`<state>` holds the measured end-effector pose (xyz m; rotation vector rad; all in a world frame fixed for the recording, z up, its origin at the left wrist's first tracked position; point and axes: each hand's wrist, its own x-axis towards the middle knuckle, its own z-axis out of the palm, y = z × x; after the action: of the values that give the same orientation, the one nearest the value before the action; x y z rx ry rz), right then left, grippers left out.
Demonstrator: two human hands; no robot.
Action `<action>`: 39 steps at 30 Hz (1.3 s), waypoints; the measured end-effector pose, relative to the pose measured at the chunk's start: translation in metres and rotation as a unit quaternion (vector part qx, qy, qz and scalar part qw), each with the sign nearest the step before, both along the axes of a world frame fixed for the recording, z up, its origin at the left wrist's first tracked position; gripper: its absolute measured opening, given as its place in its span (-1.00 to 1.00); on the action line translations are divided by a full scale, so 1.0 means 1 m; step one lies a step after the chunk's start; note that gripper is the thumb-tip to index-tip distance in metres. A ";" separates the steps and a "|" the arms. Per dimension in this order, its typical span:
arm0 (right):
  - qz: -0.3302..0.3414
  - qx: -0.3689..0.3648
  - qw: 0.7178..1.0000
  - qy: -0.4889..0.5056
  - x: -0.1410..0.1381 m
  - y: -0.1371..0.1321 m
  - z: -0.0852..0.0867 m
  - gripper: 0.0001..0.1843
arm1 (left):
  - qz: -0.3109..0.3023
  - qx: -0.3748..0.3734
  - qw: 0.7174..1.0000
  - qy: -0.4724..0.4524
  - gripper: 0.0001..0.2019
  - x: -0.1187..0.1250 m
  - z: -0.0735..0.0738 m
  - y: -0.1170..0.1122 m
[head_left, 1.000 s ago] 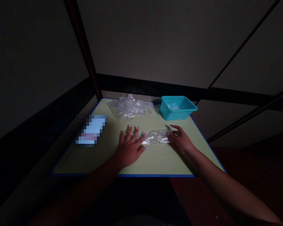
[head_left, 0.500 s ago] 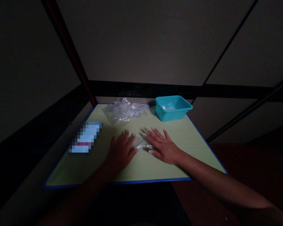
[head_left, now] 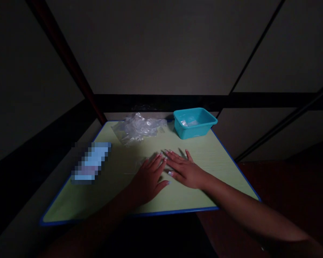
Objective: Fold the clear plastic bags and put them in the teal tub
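A clear plastic bag (head_left: pixel 136 167) lies flat on the table, mostly covered by my hands. Its faint edge shows to the left of my left hand (head_left: pixel 150 180), which rests palm down on it with fingers stretched out. My right hand (head_left: pixel 185 172) is also palm down, fingers spread, over the bag's right part. The fingertips of both hands almost meet in the middle. Neither hand grips anything.
The pale green table (head_left: pixel 218 182) has a blue edge. Crumpled clear plastic bags (head_left: pixel 140 127) are heaped at the back. A turquoise basket (head_left: pixel 195 130) with some clear plastic inside stands back right. A blurred-out phone-like object (head_left: pixel 93 161) lies left.
My left hand has slid right, closer to my right hand, and now covers the middle of the bag. My right hand has hardly moved. The view has shifted slightly.
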<state>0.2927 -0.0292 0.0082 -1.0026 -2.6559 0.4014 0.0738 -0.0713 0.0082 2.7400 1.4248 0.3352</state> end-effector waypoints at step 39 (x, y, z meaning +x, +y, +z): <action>-0.220 -0.209 0.940 0.157 0.034 0.058 -0.013 -0.84 | -0.007 -0.024 1.000 -0.001 -0.34 0.011 -0.018 0.000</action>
<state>0.3265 0.0286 -0.0047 -1.4680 -2.0231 0.9521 0.0850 -0.0710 -0.0097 2.7102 1.3942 0.3000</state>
